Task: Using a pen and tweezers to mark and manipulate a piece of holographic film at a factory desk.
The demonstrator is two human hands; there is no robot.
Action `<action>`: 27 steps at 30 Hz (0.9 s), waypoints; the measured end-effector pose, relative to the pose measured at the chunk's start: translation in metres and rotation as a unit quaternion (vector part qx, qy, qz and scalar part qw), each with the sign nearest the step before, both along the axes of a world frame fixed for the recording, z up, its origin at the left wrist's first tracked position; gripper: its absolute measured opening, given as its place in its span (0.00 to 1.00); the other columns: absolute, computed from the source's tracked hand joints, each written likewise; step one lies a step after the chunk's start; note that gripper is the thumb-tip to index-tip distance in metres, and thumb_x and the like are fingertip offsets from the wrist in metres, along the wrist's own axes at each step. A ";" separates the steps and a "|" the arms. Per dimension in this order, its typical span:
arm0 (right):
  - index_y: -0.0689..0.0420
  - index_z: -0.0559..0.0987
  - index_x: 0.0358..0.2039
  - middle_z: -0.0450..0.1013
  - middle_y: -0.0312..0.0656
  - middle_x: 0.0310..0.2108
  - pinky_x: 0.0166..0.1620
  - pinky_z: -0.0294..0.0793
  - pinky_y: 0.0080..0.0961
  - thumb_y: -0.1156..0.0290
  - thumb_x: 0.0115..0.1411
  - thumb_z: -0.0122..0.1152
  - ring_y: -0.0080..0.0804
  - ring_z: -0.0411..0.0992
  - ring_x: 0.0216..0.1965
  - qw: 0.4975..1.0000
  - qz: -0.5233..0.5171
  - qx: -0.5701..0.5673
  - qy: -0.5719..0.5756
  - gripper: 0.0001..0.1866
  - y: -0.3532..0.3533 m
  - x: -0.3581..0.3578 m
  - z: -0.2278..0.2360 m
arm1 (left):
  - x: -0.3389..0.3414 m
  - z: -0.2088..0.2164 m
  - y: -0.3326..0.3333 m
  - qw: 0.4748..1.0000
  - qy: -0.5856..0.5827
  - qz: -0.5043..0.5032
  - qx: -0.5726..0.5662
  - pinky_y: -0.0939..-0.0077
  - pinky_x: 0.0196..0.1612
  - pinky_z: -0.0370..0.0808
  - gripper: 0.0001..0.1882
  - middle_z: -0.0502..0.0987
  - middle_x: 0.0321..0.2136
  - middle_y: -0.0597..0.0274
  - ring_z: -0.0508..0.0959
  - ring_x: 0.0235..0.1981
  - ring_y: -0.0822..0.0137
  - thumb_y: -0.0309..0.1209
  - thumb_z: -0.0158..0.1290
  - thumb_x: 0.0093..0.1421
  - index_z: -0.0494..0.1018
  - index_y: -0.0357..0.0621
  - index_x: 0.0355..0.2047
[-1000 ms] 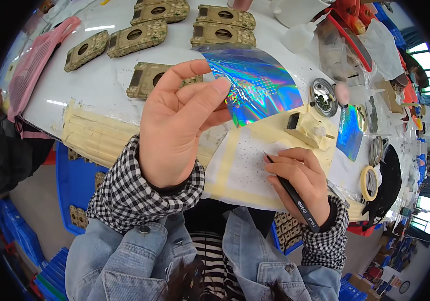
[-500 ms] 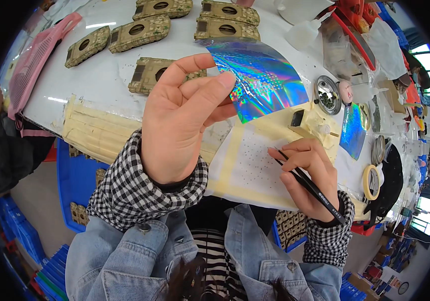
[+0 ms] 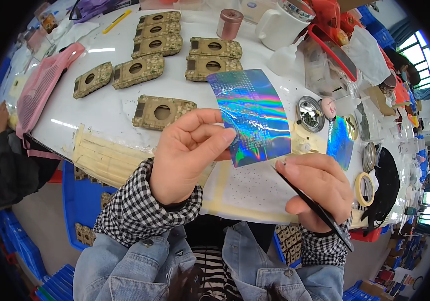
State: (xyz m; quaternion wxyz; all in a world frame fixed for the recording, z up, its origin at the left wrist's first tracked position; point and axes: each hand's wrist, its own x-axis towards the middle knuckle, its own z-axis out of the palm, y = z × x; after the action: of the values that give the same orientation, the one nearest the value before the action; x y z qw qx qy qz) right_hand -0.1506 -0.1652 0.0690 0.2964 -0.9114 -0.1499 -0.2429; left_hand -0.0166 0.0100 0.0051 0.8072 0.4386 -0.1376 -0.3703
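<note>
Two hands, one shiny rainbow-foil sheet [image 3: 252, 118] at frame centre.
Left hand [image 3: 187, 155] pinches the sheet's lower left edge; right hand [image 3: 317, 188] is closed around a thin black pointed tool [image 3: 315, 208]. Eight camouflage-patterned flat blocks with round holes [image 3: 162, 113] lie upper left on the cluttered white table [image 3: 104, 108].

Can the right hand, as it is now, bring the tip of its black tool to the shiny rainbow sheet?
Probably yes. The right hand holds the black tool just below the rainbow sheet, which the left hand holds up above the table. Nothing lies between the tip and the sheet's lower edge.
</note>
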 end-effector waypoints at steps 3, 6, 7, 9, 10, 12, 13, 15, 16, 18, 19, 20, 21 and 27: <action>0.60 0.80 0.42 0.78 0.40 0.38 0.42 0.76 0.30 0.64 0.47 0.70 0.37 0.75 0.40 0.998 -0.009 -0.052 -0.026 0.22 0.000 0.006 -0.008 | -0.001 -0.003 -0.001 1.000 0.014 -0.013 -0.006 0.79 0.41 0.78 0.13 0.80 0.36 0.61 0.79 0.38 0.74 0.24 0.53 0.62 0.69 0.37 0.47; 0.58 0.81 0.41 0.77 0.39 0.38 0.43 0.76 0.30 0.64 0.46 0.70 0.37 0.74 0.41 0.997 -0.010 -0.067 -0.038 0.21 -0.001 0.008 -0.017 | -0.004 -0.004 -0.001 0.999 0.018 -0.022 -0.026 0.78 0.41 0.79 0.13 0.80 0.36 0.61 0.79 0.38 0.73 0.23 0.54 0.61 0.68 0.38 0.46; 0.57 0.81 0.41 0.77 0.39 0.38 0.43 0.76 0.30 0.64 0.46 0.70 0.36 0.74 0.41 0.997 -0.008 -0.068 -0.038 0.21 0.000 0.009 -0.019 | -0.004 -0.004 0.000 0.999 0.017 -0.026 -0.026 0.78 0.41 0.79 0.13 0.80 0.36 0.61 0.79 0.38 0.73 0.23 0.54 0.61 0.68 0.38 0.46; 0.57 0.81 0.42 0.77 0.39 0.37 0.44 0.76 0.31 0.64 0.45 0.71 0.37 0.74 0.42 0.998 -0.007 -0.059 -0.037 0.22 0.000 0.011 -0.020 | -0.004 -0.003 0.001 0.999 0.010 -0.029 -0.023 0.78 0.41 0.79 0.13 0.80 0.36 0.61 0.79 0.38 0.73 0.23 0.54 0.61 0.68 0.38 0.46; 0.57 0.81 0.42 0.77 0.39 0.37 0.44 0.76 0.32 0.64 0.45 0.71 0.37 0.74 0.42 0.998 -0.008 -0.052 -0.034 0.22 0.000 0.012 -0.020 | -0.003 -0.003 0.002 0.999 0.007 -0.031 -0.022 0.78 0.40 0.79 0.13 0.80 0.36 0.61 0.79 0.38 0.73 0.23 0.54 0.61 0.68 0.38 0.46; 0.57 0.81 0.42 0.77 0.40 0.37 0.45 0.75 0.34 0.65 0.45 0.71 0.37 0.74 0.42 0.999 -0.012 -0.042 -0.026 0.22 -0.001 0.012 -0.021 | -0.003 -0.004 0.002 0.999 0.008 -0.037 -0.016 0.78 0.40 0.78 0.13 0.80 0.36 0.61 0.79 0.37 0.74 0.23 0.54 0.61 0.68 0.38 0.46; 0.57 0.81 0.42 0.77 0.40 0.37 0.46 0.74 0.35 0.65 0.45 0.71 0.37 0.74 0.42 0.999 -0.015 -0.037 -0.022 0.22 -0.002 0.011 -0.020 | -0.004 -0.004 0.002 0.999 0.008 -0.041 -0.013 0.79 0.39 0.78 0.13 0.80 0.36 0.61 0.79 0.37 0.74 0.23 0.54 0.61 0.68 0.38 0.46; 0.58 0.81 0.42 0.77 0.40 0.36 0.47 0.73 0.36 0.66 0.45 0.71 0.38 0.74 0.42 0.999 -0.018 -0.030 -0.018 0.22 -0.003 0.010 -0.020 | -0.004 -0.004 0.002 0.999 0.001 -0.044 -0.007 0.80 0.38 0.78 0.13 0.80 0.36 0.62 0.79 0.36 0.75 0.23 0.54 0.61 0.68 0.39 0.45; 0.58 0.81 0.42 0.77 0.40 0.36 0.47 0.73 0.36 0.66 0.45 0.71 0.38 0.74 0.42 0.999 -0.018 -0.027 -0.018 0.22 -0.003 0.010 -0.020 | -0.004 -0.004 0.003 0.999 -0.003 -0.046 -0.004 0.80 0.38 0.77 0.13 0.80 0.36 0.63 0.79 0.36 0.76 0.23 0.54 0.61 0.68 0.39 0.45; 0.58 0.81 0.42 0.77 0.39 0.35 0.47 0.72 0.37 0.66 0.45 0.71 0.38 0.73 0.42 0.999 -0.020 -0.026 -0.017 0.22 -0.003 0.011 -0.021 | -0.004 -0.005 0.002 0.998 0.012 -0.054 -0.005 0.81 0.38 0.77 0.13 0.80 0.36 0.63 0.78 0.36 0.76 0.23 0.54 0.61 0.68 0.39 0.45; 0.58 0.81 0.42 0.77 0.39 0.35 0.46 0.72 0.37 0.66 0.44 0.71 0.37 0.73 0.42 0.999 -0.022 -0.027 -0.015 0.22 -0.003 0.012 -0.021 | -0.003 -0.005 0.001 0.998 0.020 -0.059 -0.005 0.81 0.38 0.77 0.13 0.79 0.36 0.64 0.78 0.36 0.77 0.24 0.54 0.61 0.68 0.39 0.45; 0.58 0.81 0.42 0.77 0.39 0.35 0.46 0.72 0.37 0.66 0.44 0.71 0.37 0.73 0.42 0.999 -0.024 -0.029 -0.013 0.22 -0.003 0.012 -0.021 | -0.003 -0.004 0.001 0.997 0.027 -0.067 -0.008 0.81 0.39 0.76 0.12 0.79 0.37 0.64 0.78 0.36 0.77 0.24 0.54 0.61 0.69 0.39 0.45; 0.58 0.81 0.42 0.77 0.40 0.35 0.47 0.71 0.38 0.64 0.47 0.69 0.39 0.73 0.42 0.999 -0.021 -0.030 -0.013 0.22 -0.003 0.012 -0.023 | -0.003 -0.002 0.001 0.997 0.032 -0.075 -0.011 0.81 0.39 0.76 0.12 0.79 0.37 0.64 0.78 0.36 0.76 0.24 0.54 0.61 0.69 0.39 0.45; 0.58 0.81 0.43 0.77 0.41 0.35 0.49 0.70 0.39 0.61 0.49 0.68 0.40 0.74 0.42 0.999 -0.013 -0.034 -0.012 0.21 -0.002 0.012 -0.026 | -0.003 -0.001 0.000 0.996 0.019 -0.079 -0.028 0.79 0.43 0.75 0.17 0.79 0.38 0.59 0.78 0.38 0.74 0.20 0.55 0.59 0.65 0.39 0.48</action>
State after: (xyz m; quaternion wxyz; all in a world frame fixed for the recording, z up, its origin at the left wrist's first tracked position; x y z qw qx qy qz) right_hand -0.1385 -0.1673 0.0435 0.2598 -0.9201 -0.1493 -0.2522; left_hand -0.0200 0.0099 0.0038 0.7902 0.3961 -0.1668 -0.4369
